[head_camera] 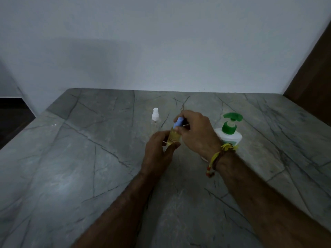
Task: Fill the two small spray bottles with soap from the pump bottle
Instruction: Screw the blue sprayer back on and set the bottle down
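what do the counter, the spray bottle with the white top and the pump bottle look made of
Counter: likely polished stone or a marble-look slab, grey with dark veins and a soft sheen.
Spray bottle with the white top: clear plastic by the look, see-through body, opaque white sprayer.
Pump bottle: opaque white plastic, probably, with a glossy green plastic pump.

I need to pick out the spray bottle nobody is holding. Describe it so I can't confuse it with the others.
Start at the grey marble table and find the two hands at its middle. Just beyond the left hand stands a small clear spray bottle, upright and untouched. It alone has a white cap; the held bottle has a blue top and yellowish liquid, and the pump bottle on the right has a green pump.
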